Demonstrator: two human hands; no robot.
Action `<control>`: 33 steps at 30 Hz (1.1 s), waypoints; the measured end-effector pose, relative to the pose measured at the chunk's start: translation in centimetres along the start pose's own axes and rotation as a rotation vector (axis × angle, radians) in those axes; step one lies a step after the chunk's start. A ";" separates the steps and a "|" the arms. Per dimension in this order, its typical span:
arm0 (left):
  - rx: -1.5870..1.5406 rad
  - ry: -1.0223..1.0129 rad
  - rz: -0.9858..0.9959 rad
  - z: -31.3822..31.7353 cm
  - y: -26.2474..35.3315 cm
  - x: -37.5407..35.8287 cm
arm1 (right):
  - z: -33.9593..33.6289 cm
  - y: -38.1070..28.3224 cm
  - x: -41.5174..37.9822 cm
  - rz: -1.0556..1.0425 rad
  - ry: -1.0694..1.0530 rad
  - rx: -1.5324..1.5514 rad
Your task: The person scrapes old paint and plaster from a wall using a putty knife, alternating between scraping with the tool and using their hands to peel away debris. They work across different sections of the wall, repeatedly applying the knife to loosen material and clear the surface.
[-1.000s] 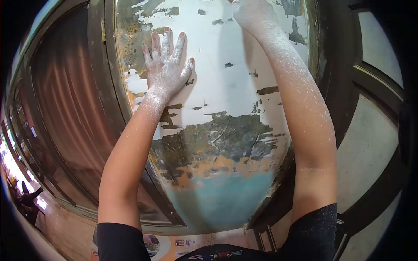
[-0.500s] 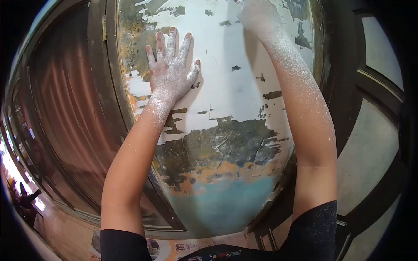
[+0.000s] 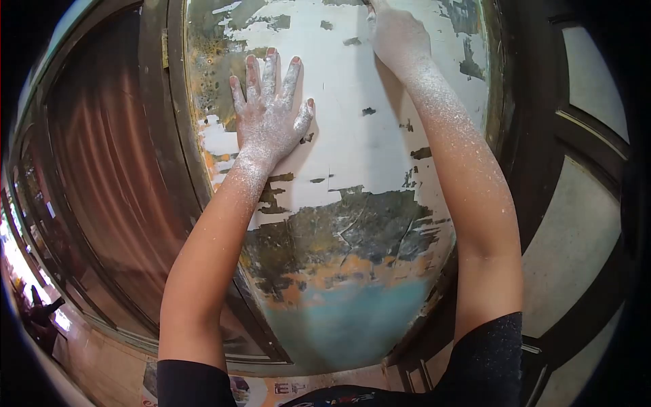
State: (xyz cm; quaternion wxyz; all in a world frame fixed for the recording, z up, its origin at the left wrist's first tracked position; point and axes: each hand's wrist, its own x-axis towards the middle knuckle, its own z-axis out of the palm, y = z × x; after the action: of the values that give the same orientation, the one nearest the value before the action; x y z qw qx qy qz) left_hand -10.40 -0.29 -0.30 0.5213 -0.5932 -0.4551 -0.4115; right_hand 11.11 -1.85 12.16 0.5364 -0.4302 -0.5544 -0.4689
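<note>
White powder coats both hands and forearms. My left hand [image 3: 266, 123] lies flat on the patchy wall panel [image 3: 342, 142], its fingers spread and holding nothing. Higher up and to the right, at the top edge of the view, my right hand [image 3: 401, 39] is closed against the same panel. Whatever it grips, if anything, is hidden or cut off by the frame. Whitish filler covers much of the panel, broken by dark, rough patches. Below it runs a dark band with orange streaks, then a blue-green area [image 3: 346, 319].
Left of the panel stands a dark-framed window or door with a brown curtain [image 3: 102, 169] behind it. Dark wood framing with pale panes [image 3: 576, 244] is on the right. Printed sheets [image 3: 278, 390] lie on the floor below.
My right hand has come slightly lower on the panel, showing more of its fingers. My left hand stays spread in nearly the same place; the view has shifted a little.
</note>
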 end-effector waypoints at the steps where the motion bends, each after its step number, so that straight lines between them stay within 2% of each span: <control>1: 0.002 0.001 -0.001 0.0 0.0 0.0 | -0.2 -0.3 -0.1 0.007 0.002 0.002; 3: -0.009 -0.001 -0.002 0.0 0.1 0.0 | 0.4 -0.1 0.3 0.015 0.001 0.006; 5: -0.002 -0.004 -0.004 0.0 0.1 0.0 | 2.1 0.8 2.7 -0.042 -0.170 -0.062; 6: 0.003 -0.008 -0.004 0.0 0.0 0.0 | 2.6 0.9 3.6 -0.043 -0.169 -0.060; 8: 0.003 -0.009 -0.002 0.1 0.0 0.0 | 3.1 0.2 4.5 -0.131 0.005 -0.053; 9: 0.002 -0.007 0.001 0.2 -0.1 0.0 | 2.8 -0.2 4.7 -0.132 0.004 -0.050; 11: -0.009 0.001 0.003 0.3 -0.3 0.0 | 2.1 -0.7 5.1 0.002 -0.066 0.017; 18: -0.016 0.002 -0.003 0.3 -0.1 -0.1 | 1.3 -0.8 2.2 -0.058 -0.057 0.049; 19: -0.020 -0.002 0.001 0.3 -0.1 -0.1 | 3.0 0.4 2.8 -0.233 -0.074 -0.064; 20: -0.019 0.000 0.001 0.1 -0.1 0.0 | 2.8 0.1 3.2 -0.233 -0.072 -0.064; 22: 0.006 -0.039 -0.012 -0.2 0.1 0.0 | 2.5 -0.9 4.0 -0.020 -0.103 0.055; 28: -0.030 -0.015 -0.009 0.0 -0.1 -0.1 | 3.1 -1.5 6.6 -0.066 -0.079 -0.015; 30: -0.031 -0.024 -0.016 -0.2 0.0 -0.1 | 3.3 -1.9 7.8 -0.030 -0.079 0.069; 32: -0.036 -0.036 -0.021 -0.2 0.0 -0.1 | 3.8 -2.1 8.9 -0.098 0.066 0.066; 33: -0.034 -0.029 -0.016 -0.1 0.0 -0.1 | 3.9 -2.1 9.1 -0.099 0.066 0.067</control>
State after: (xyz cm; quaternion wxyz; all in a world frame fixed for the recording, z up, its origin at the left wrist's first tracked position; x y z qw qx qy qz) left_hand -10.47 -0.39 -0.39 0.5012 -0.6043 -0.4602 -0.4144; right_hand 7.79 1.33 21.20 0.5446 -0.3684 -0.5723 -0.4901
